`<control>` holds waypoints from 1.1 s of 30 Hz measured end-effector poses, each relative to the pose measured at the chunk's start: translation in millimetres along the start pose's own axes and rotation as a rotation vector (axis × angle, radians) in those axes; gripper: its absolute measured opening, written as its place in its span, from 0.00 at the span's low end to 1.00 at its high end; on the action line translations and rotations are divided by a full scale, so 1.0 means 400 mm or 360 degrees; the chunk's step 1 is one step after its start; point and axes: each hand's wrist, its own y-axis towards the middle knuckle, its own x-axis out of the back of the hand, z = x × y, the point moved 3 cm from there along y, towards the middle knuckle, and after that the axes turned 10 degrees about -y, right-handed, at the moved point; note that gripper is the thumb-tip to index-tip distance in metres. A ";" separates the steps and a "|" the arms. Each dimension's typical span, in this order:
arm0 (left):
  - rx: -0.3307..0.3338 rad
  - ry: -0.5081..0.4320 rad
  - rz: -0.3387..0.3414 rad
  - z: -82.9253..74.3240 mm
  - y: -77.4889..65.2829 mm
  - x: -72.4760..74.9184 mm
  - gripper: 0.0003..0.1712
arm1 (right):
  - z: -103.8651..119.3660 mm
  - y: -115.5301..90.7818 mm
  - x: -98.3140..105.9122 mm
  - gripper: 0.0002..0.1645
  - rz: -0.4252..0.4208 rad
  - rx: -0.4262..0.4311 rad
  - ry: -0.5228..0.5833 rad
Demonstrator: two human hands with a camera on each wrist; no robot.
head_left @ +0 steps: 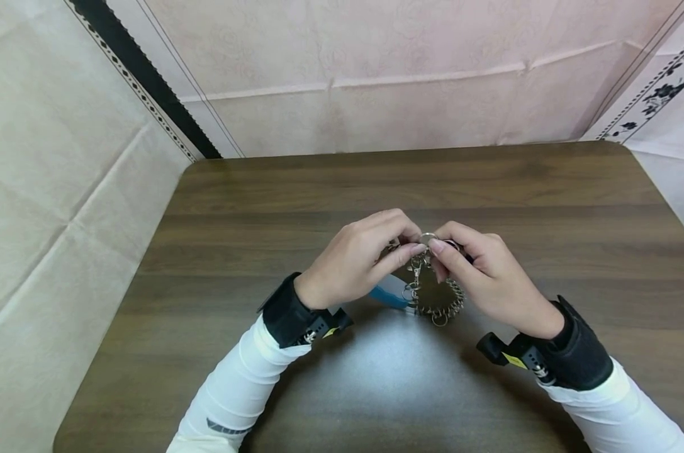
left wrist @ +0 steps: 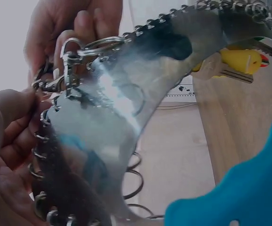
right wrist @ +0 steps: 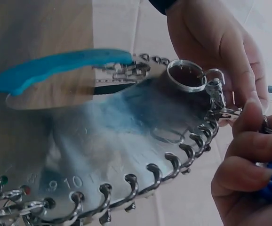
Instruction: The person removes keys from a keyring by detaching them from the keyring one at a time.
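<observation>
Both forearms are angling inward over the table [head_left: 234,251]. The left hand [head_left: 364,255] and right hand [head_left: 486,267] are meeting, each grip nearly closed, pinching a small metal ring [head_left: 428,236]; a ring-edged metal plate [right wrist: 112,136] is showing just below them.

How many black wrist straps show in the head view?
2: the left strap, around the wrist behind the left hand, and the right strap, likewise behind the right hand. Any others under the white sleeves would be hidden.

Wood-grain table [head_left: 262,195], creased pale cloth [head_left: 404,113], black stripe [head_left: 149,78]
</observation>
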 end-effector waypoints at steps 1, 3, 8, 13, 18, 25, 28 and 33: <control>0.0007 0.0007 -0.0006 0.000 -0.002 0.000 0.04 | 0.000 0.001 0.000 0.13 0.0005 0.0007 0.0001; 0.0033 0.0019 -0.0011 -0.002 -0.004 0.001 0.04 | 0.000 0.002 -0.002 0.13 0.0014 0.0022 0.0003; 0.0158 0.0023 0.0039 -0.013 0.006 0.018 0.04 | 0.002 0.004 -0.003 0.13 0.0024 0.0052 0.0009; 0.0267 0.0020 0.0101 -0.028 0.027 0.030 0.04 | -0.001 0.000 0.002 0.12 0.0017 0.0046 -0.0021; 0.0291 0.0035 0.0112 -0.027 0.031 0.025 0.04 | -0.004 -0.002 0.006 0.12 0.0017 0.0033 -0.0019; 0.0342 0.0013 0.0169 -0.020 0.020 0.022 0.05 | -0.008 -0.001 0.001 0.11 0.0048 0.0025 -0.0051; 0.0343 -0.0012 0.0169 -0.017 0.018 0.017 0.05 | -0.007 -0.001 0.001 0.11 0.0029 0.0046 -0.0084; 0.0280 -0.0146 0.0079 -0.013 0.020 0.009 0.04 | -0.002 0.001 0.002 0.13 -0.0088 0.0098 -0.0146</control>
